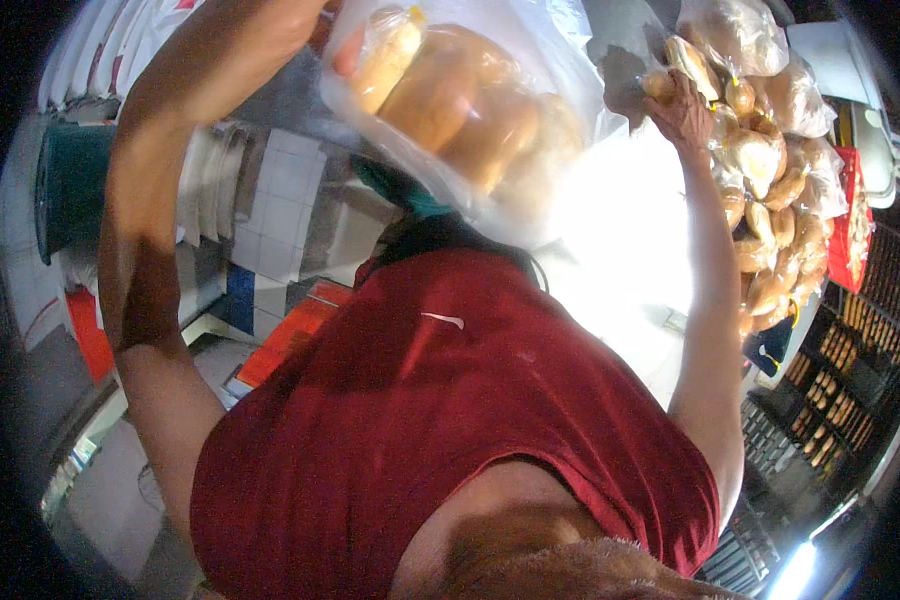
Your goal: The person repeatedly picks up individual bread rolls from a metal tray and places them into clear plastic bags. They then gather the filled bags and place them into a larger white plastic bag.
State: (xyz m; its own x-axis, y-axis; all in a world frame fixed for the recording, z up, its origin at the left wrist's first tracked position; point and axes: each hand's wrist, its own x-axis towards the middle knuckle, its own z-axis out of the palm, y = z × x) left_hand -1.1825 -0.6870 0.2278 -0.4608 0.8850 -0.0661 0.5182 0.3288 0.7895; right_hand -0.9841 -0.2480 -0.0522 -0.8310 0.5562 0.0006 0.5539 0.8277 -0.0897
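Note:
My left hand (325,27) is at the top edge, partly cut off and partly behind film. It grips the side of a large clear plastic bag (510,214). Inside the bag are several brown bread loaves (435,97), and a smaller wrapped pale roll (391,56) lies close to my fingers. Over to the right, my right hand (679,116) has its fingers around a bread roll (658,85). That roll is at the edge of a pile of bagged bread (772,172).
A red crate (847,217) stands beyond the pile. Racks of baked rolls (832,390) fill the far right. A glaring white surface (630,225) lies below the large bag. To the left are a dark green bin (75,187) and an orange-red box (292,330).

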